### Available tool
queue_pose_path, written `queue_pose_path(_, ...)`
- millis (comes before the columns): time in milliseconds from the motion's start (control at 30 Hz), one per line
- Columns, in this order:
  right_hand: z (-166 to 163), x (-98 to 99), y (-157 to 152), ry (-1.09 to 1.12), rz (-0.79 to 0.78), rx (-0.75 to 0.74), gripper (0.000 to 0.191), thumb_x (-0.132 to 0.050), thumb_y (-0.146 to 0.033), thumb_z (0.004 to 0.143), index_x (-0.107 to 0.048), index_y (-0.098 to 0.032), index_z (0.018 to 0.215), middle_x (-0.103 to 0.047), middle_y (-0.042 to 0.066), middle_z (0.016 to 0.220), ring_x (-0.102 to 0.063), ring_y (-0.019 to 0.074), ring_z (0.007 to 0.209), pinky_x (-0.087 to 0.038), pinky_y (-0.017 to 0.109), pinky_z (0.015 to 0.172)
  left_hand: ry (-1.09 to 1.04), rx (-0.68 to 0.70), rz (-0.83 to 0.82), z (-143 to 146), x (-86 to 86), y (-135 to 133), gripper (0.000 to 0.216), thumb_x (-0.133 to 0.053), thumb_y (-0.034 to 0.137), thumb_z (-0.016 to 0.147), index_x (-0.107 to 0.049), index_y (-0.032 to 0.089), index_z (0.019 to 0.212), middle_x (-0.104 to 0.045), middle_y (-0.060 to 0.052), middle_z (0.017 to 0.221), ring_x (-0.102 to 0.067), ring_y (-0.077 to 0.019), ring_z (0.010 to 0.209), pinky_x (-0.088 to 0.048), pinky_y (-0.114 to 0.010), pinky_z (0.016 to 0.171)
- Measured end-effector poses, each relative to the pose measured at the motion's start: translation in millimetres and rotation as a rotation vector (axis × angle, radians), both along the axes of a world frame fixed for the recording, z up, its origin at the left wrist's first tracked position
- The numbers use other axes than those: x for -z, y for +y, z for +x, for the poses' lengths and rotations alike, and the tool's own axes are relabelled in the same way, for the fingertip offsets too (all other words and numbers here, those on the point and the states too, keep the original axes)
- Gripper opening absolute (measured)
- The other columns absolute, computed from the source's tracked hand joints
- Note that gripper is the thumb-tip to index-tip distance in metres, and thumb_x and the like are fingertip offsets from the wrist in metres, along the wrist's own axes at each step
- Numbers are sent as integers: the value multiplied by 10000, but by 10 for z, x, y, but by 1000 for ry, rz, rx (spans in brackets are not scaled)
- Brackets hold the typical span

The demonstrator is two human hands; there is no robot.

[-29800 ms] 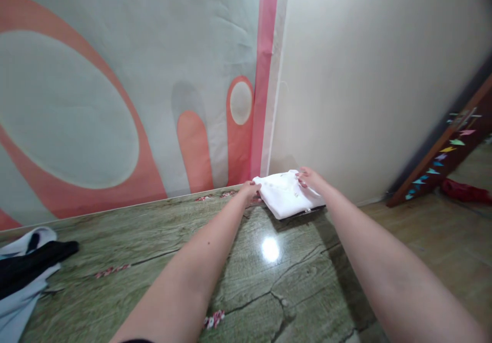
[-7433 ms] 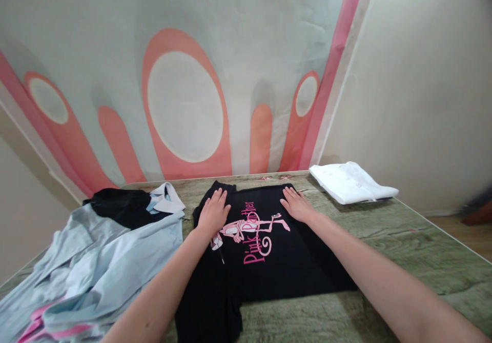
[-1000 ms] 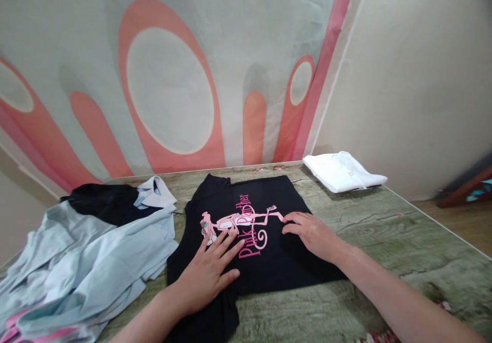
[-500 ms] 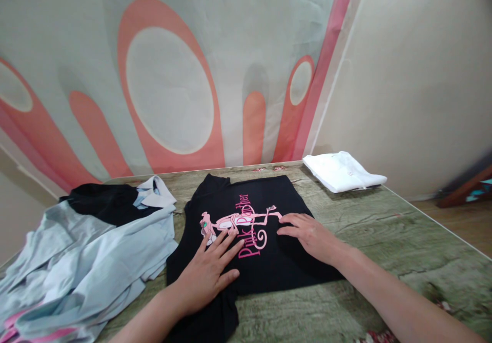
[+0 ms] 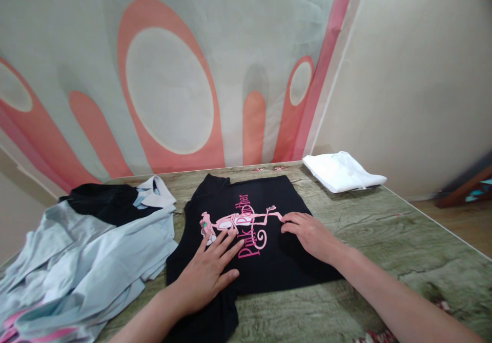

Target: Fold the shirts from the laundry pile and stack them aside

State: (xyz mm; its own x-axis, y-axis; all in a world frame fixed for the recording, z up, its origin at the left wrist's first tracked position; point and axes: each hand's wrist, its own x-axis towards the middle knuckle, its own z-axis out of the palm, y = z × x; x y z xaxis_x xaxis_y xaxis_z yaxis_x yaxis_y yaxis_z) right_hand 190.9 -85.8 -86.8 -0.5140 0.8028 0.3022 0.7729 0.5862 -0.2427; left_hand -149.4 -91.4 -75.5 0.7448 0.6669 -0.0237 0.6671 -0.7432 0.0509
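Observation:
A black T-shirt (image 5: 265, 186) with a pink cartoon panther and pink lettering lies spread on the table, its neck side to the left and its hem to the right. My left hand (image 5: 205, 271) rests on the chest print, open, palm down with fingers spread. Near the panther's feet, by the hem side, my right hand (image 5: 313, 235) touches the cloth with slightly bent fingers. It is open and grips nothing that I can see. Part of the near sleeve is under my left forearm.
Loose pale blue and black clothes (image 5: 96, 261), with a white collar, are heaped at the left. A folded white garment (image 5: 344, 171) lies at the table's far right. The wood-patterned table (image 5: 384, 240) meets a painted wall (image 5: 234, 76) behind.
My right hand has slid slightly to the right over the shirt. My left hand and the clothes are where they were.

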Motion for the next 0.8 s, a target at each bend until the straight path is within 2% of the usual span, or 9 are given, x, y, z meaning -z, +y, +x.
queue_pose_path(100,0,3,4,6,10,-29,435,-402,3,862,-667,-273,1070,-603,42,1198,-529,184,1141,-434,377,952,2,-3,-19,-5,7,3,575,-293,536,981,-104,387,1503,-167,-7,1582,-187,-272,1442,-74,-566,1147)
queue_pose_path(267,41,31,37,76,87,1,344,-413,-9,867,-685,-219,840,-647,45,1063,-551,193,1093,-439,384,939,-26,4,-11,-12,22,11,579,-315,531,978,-122,382,1503,-173,-11,1582,-192,-274,1441,-81,-562,1149)
queue_pose_path(433,48,18,26,83,110,-58,378,-411,-2,860,-678,-237,988,-632,51,1118,-529,198,1132,-445,381,918,-15,-5,-36,-1,-6,3,576,-306,534,979,-118,384,1502,-174,-14,1581,-188,-280,1441,-93,-580,1141)
queue_pose_path(567,56,-25,20,120,107,7,291,-420,-19,860,-623,-191,742,-641,43,888,-576,184,960,-455,351,849,-13,-8,-46,-5,-6,-1,574,-299,539,978,-122,384,1502,-167,-16,1582,-184,-280,1442,-83,-585,1139)
queue_pose_path(667,40,-54,18,141,109,86,214,-437,-63,880,-595,-185,804,-630,44,870,-573,174,863,-455,341,804,-13,-10,-47,-6,-3,-2,574,-295,543,977,-116,390,1501,-167,-10,1582,-183,-274,1443,-98,-577,1141)
queue_pose_path(733,-3,-63,4,117,96,90,107,-498,-157,898,-586,-187,846,-629,45,860,-569,180,827,-458,343,782,-15,-15,-42,-3,-9,-4,574,-297,547,976,-121,392,1500,-169,-7,1582,-186,-270,1443,-112,-565,1144)
queue_pose_path(800,-66,-66,-22,84,77,79,115,-536,-247,902,-582,-191,812,-624,43,817,-570,185,799,-463,344,767,-15,-18,-38,-1,-18,-9,573,-296,548,976,-123,393,1499,-167,-5,1583,-187,-266,1443,-116,-555,1146)
